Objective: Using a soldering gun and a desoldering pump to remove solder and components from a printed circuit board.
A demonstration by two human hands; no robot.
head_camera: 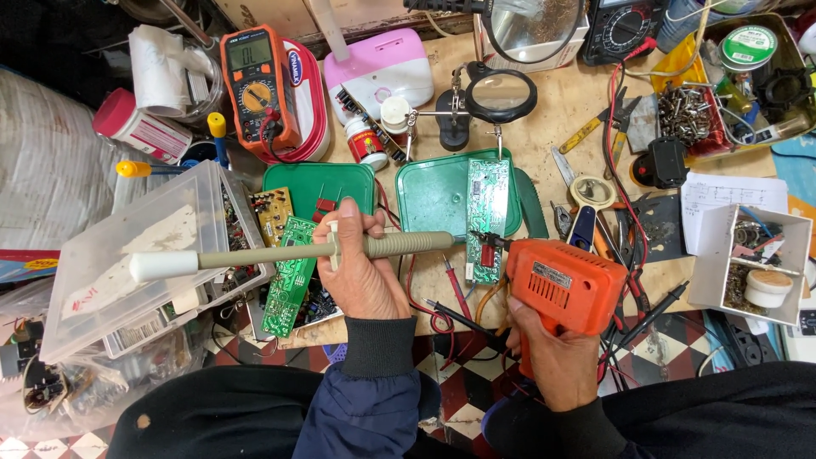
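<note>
Left hand (361,272) gripped the desoldering pump (297,252) mid-barrel; right hand (552,353) clenched the orange soldering gun (563,285), tip on the long green board (487,219). Pump nozzle needed to sit close beside the joint.

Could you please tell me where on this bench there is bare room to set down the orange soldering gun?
The clearest bare wood lies between the magnifier stand and the black multimeter. A smaller strip shows between the soldering gun in the right hand and the white box. Around the left hand, boards and leads crowd everything.
</note>
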